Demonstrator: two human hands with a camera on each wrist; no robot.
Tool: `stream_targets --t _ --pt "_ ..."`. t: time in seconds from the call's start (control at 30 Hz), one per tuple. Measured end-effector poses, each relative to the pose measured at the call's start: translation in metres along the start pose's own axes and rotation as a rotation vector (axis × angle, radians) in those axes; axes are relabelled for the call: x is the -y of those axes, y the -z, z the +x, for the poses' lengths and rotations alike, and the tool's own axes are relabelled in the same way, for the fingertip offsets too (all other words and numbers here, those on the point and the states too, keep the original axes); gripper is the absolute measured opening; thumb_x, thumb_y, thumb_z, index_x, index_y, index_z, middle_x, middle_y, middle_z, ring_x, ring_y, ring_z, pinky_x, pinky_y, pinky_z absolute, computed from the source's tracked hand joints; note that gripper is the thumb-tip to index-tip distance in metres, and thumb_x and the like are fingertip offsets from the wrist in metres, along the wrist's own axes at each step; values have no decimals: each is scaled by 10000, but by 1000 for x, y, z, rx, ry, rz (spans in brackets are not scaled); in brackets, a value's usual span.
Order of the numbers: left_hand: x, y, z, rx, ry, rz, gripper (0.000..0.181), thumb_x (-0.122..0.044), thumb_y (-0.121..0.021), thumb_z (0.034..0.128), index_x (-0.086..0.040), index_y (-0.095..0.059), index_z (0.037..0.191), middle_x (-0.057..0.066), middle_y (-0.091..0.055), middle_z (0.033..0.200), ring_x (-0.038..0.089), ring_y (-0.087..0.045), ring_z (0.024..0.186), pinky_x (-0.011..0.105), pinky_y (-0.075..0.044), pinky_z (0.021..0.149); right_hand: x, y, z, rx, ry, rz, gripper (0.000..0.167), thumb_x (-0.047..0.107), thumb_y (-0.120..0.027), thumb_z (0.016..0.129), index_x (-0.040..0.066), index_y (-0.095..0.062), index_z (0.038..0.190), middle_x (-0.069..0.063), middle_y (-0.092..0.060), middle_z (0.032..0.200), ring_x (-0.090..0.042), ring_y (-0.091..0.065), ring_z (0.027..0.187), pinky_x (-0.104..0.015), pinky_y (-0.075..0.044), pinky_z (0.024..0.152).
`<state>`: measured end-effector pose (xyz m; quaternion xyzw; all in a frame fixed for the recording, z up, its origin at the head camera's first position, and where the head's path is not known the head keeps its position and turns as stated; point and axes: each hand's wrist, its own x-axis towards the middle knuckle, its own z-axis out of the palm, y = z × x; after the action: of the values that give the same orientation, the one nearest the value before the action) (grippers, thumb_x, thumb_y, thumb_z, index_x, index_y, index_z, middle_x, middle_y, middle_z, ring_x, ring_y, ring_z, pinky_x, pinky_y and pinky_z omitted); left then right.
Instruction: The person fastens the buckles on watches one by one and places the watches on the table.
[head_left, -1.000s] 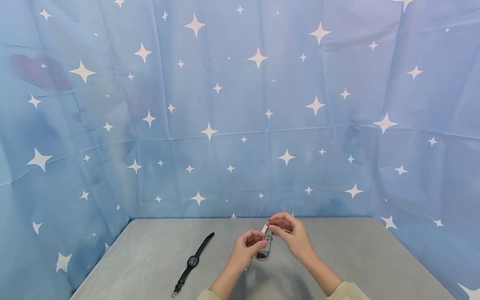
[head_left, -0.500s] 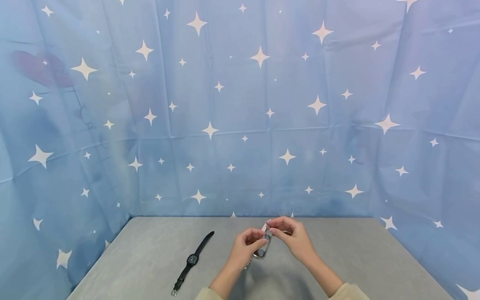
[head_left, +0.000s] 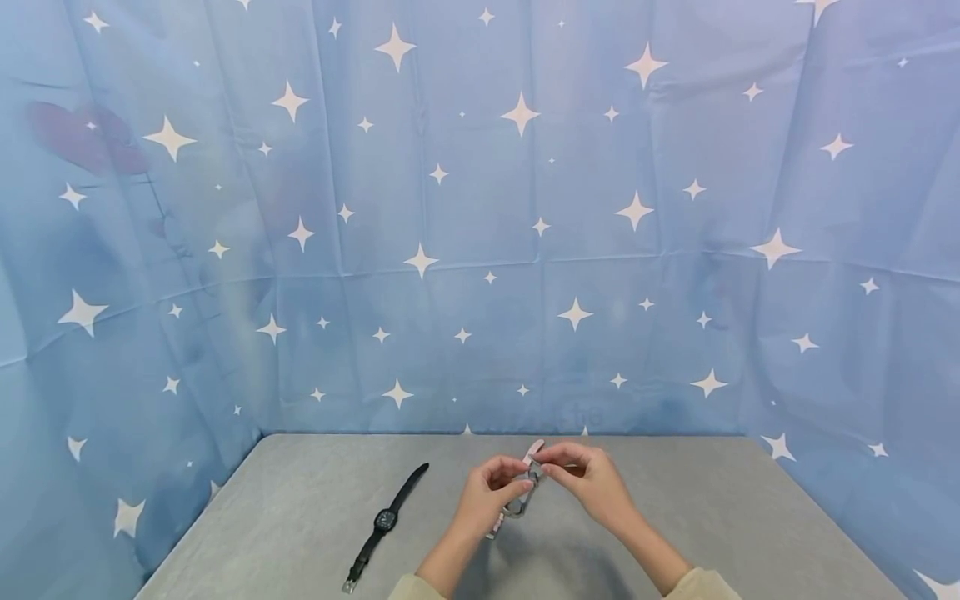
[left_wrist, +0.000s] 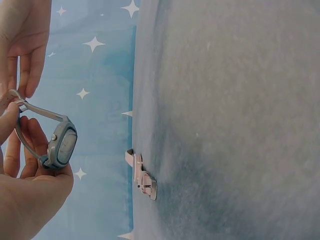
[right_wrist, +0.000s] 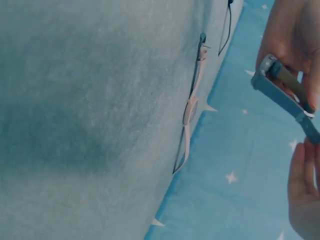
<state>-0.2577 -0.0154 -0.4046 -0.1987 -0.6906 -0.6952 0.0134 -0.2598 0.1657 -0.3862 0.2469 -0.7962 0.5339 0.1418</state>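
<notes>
A grey wristwatch (head_left: pixel 516 507) is held above the table, its strap bent round into a loop. My left hand (head_left: pixel 487 497) pinches it by the strap near the buckle; in the left wrist view the watch case (left_wrist: pixel 63 145) hangs beside that hand's fingers. My right hand (head_left: pixel 592 482) pinches the strap's free end, which shows in the right wrist view as a grey strap tip (right_wrist: pixel 311 131) above the fingertips. Behind the hands a pink watch (head_left: pixel 535 450) lies on the table, its middle hidden in the head view and its length visible in the right wrist view.
On the left of the grey table (head_left: pixel 712 517) lies a black watch (head_left: pixel 386 521), strap stretched out flat. A blue curtain with white stars (head_left: pixel 480 208) hangs behind the table's far edge and along both sides.
The grey watch's case has swung down and left, showing its loop more edge-on. My right fingers have shifted slightly at the strap, and more of the pink watch shows. The black watch stays put.
</notes>
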Motion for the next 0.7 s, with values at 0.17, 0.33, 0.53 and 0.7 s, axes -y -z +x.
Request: stream_targets --t 0.17,0.33,0.53,0.7 --pt "-1 1 0 -7 -3 3 210 -117 -655 809 -2 -621 982 152 -613 963 217 -566 813 241 -462 663 -5 1 1 27 -8 -41 139 83 -624 827 122 -681 948 -30 -661 919 -176 -634 807 -245 -506 668" --pt "0 4 0 -18 -25 12 205 -116 -656 809 4 -616 970 155 -617 925 195 -566 775 270 -462 641 -5 -1 2 40 26 -103 132 90 -631 822 140 -688 930 14 -661 892 -125 -630 792 -225 -501 671" --pt "-1 7 0 -14 -24 18 198 -98 -648 812 7 -619 978 163 -619 933 205 -567 789 250 -460 649 -8 -3 3 49 69 -155 153 57 -640 810 160 -692 912 50 -645 891 -91 -620 807 -211 -494 692" --pt "-3 9 1 5 -28 46 194 -92 -628 828 8 -620 994 173 -611 950 224 -559 803 284 -471 674 -8 -2 4 38 78 -196 178 32 -649 796 177 -698 888 97 -611 894 -62 -602 813 -202 -492 693"
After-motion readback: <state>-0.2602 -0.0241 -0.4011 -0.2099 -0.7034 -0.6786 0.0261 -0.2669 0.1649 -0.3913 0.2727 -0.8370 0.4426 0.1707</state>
